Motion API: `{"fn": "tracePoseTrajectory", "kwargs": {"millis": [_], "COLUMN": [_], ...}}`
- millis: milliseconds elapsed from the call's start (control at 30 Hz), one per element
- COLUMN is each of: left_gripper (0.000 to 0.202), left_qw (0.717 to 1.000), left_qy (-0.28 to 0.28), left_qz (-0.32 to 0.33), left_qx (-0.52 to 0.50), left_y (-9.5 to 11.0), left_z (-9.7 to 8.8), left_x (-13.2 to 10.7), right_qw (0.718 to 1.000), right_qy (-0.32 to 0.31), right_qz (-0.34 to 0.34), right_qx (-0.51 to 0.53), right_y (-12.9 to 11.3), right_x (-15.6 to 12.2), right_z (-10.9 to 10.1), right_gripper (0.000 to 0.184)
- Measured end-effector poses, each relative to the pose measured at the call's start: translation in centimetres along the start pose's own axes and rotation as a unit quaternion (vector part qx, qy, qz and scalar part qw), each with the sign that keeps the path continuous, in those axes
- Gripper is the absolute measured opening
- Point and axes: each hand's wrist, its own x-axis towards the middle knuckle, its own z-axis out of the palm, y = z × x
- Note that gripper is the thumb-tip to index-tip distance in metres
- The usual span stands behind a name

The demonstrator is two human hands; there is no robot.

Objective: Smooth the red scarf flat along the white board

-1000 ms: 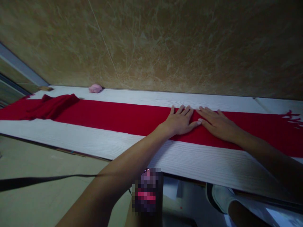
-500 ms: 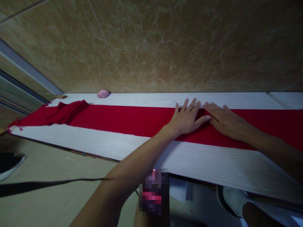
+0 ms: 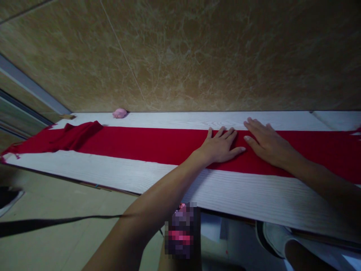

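Observation:
A long red scarf [image 3: 146, 145] with fringed ends stretches along a white wood-grain board [image 3: 118, 167]. Its middle lies flat, while a bunched, folded part rises near the left end. My left hand [image 3: 218, 146] rests on the scarf with fingers spread, palm down. Just to the right, my right hand [image 3: 266, 143] is over the scarf, fingers stretched toward its far edge; whether the palm presses on the cloth I cannot tell. A small gap of red cloth shows between the two thumbs. Neither hand grips anything.
A marbled tile wall [image 3: 180, 56] runs along the board's far side. Against it sit a small pink figure [image 3: 120, 113] and a brown block [image 3: 68, 117]. A black strap [image 3: 70, 218] crosses at lower left. Shoes [image 3: 275, 237] show below the front edge.
My right hand has shifted slightly away from my left hand, its thumb now apart from the fingers. My left hand has flattened slightly lower. The view has turned a little rightward.

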Motion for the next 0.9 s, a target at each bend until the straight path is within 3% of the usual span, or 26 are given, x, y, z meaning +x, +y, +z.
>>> {"fn": "tracePoseTrajectory", "kwargs": {"millis": [200, 333, 467, 600, 733, 900], "left_gripper": [0.085, 0.084, 0.084, 0.085, 0.085, 0.083], "left_qw": [1.0, 1.0, 0.999, 0.999, 0.999, 0.999], "left_qy": [0.019, -0.027, -0.033, -0.035, -0.034, -0.034], "left_qz": [-0.002, 0.01, 0.008, 0.008, 0.01, 0.005], "left_qx": [0.003, 0.001, 0.003, 0.003, 0.004, -0.005], "left_y": [0.1, 0.0, -0.1, -0.1, -0.1, 0.0], "left_z": [0.0, 0.0, 0.0, -0.1, -0.1, -0.2], "left_x": [0.0, 0.0, 0.0, 0.0, 0.0, -0.1], "right_qw": [0.998, 0.999, 0.998, 0.998, 0.993, 0.993], "right_qy": [-0.056, 0.0, -0.039, 0.001, -0.063, 0.016], "right_qz": [0.021, 0.042, 0.05, 0.062, 0.098, 0.116], "right_qx": [0.005, -0.016, -0.016, -0.014, 0.007, -0.022], "right_y": [0.1, 0.2, 1.0, 2.1, 2.7, 3.4], "right_x": [-0.4, -0.7, -0.9, -1.5, -2.1, -2.6], "right_z": [-0.2, -0.5, -0.7, -1.4, -2.5, -3.5], "right_gripper": [0.071, 0.075, 0.072, 0.073, 0.071, 0.077]}}
